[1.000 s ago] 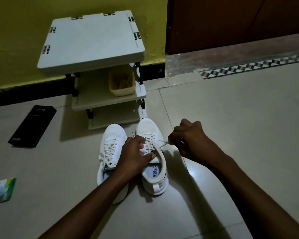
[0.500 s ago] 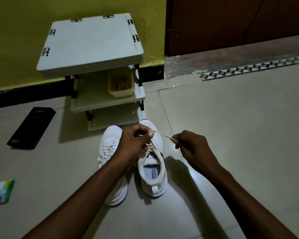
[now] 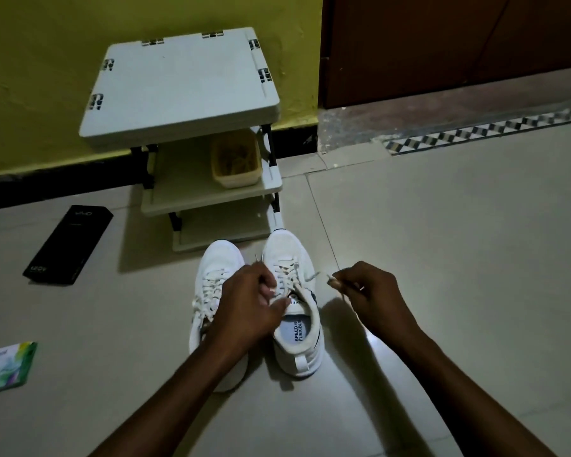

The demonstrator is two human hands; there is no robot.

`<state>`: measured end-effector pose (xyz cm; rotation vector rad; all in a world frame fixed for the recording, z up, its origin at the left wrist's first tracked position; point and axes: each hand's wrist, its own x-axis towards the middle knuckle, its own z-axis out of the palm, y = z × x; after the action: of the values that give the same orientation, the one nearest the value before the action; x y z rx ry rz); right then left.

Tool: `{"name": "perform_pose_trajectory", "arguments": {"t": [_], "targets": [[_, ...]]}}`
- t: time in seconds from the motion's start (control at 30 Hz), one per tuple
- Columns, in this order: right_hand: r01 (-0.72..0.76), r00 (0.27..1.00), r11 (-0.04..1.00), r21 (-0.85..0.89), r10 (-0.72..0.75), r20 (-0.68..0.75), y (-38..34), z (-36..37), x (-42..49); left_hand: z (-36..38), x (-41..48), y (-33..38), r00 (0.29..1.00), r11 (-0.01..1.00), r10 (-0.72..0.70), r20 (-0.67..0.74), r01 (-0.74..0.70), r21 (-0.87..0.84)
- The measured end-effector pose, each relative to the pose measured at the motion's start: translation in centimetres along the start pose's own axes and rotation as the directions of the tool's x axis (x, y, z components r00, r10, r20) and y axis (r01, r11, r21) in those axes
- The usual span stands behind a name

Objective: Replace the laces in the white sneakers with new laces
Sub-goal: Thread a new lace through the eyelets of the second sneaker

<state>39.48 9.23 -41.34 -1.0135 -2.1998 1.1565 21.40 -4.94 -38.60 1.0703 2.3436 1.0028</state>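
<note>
Right sneaker: white, upright on the tiled floor, toe toward the shelf rack; the insole reads "SPEED" and "FLEXIBLE".
Lace: off-white, crossed through the right sneaker's lower eyelets. One loose end hangs off the shoe's right edge, and a thin tip pokes up past the left hand's knuckles.
Left hand: over the right sneaker's upper eyelets and tongue, fingers curled, thumb and fingers gripping the lace there.
Right hand: near the right sneaker on its right side, apart from it. Its fingers are curled in, with thumb and forefinger pinching a thin lace end whose tip points toward the shoe. Whether that strand runs to the shoe cannot be told.
Left sneaker: white, laced, just beside the right sneaker and parallel to it; the left wrist covers its heel half.
Shelf rack: pale, three tiers, against the wall just beyond the toes.
Container: yellowish tub on the middle tier, right side.
Black box: long, flat on the floor, left of the rack.
Packet: green and white, at the left edge of the floor.
Wall: yellow, with a dark skirting.
Door: brown, to the right of the wall.
</note>
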Motion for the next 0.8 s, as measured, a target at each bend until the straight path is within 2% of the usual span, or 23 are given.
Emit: {"name": "perform_pose_trajectory", "arguments": {"t": [0.07, 0.13, 0.2, 0.33, 0.43, 0.6, 0.7, 0.8], "targets": [[-0.089, 0.996, 0.965, 0.246, 0.086, 0.024, -1.6, 0.3, 0.0, 0.2, -1.2, -0.3, 1.000, 0.997, -0.001, 0.021, -0.001, 0.075], [-0.155, 0.988, 0.869, 0.470, 0.139, 0.068, -2.8, 1.0, -0.1, 0.4, -1.7, -0.4, 1.000, 0.996, -0.015, 0.007, 0.014, 0.085], [-0.179, 0.984, 0.823, 0.540, 0.151, 0.097, -3.5, 1.9, -0.2, 0.4, -2.0, -0.2, 0.999, 0.996, -0.029, -0.024, 0.031, 0.081], [-0.070, 0.997, 0.935, 0.348, 0.050, 0.066, -3.5, 3.6, -0.3, 0.3, -2.2, 0.1, 0.997, 0.996, -0.044, -0.065, 0.049, 0.078], [0.020, 0.999, 0.971, 0.238, -0.027, 0.025, -3.6, 4.4, -0.5, 0.5, -2.1, -0.2, 0.998, 0.997, -0.050, -0.044, 0.053, 0.063], [0.183, 0.982, 0.981, 0.067, -0.180, -0.061, -3.7, 5.5, -0.6, 1.0, -1.6, -0.7, 0.995, 0.996, -0.094, -0.025, 0.093, -0.008], [0.282, 0.958, 0.959, -0.044, -0.284, -0.050, -3.8, 5.9, -0.5, 0.8, -1.4, -1.1, 0.993, 0.991, -0.121, -0.012, 0.120, -0.054], [0.322, 0.944, 0.944, -0.074, -0.327, -0.053, -3.8, 6.2, -0.5, 0.8, -1.3, -1.4, 0.993, 0.992, -0.119, -0.001, 0.119, -0.049]]}}
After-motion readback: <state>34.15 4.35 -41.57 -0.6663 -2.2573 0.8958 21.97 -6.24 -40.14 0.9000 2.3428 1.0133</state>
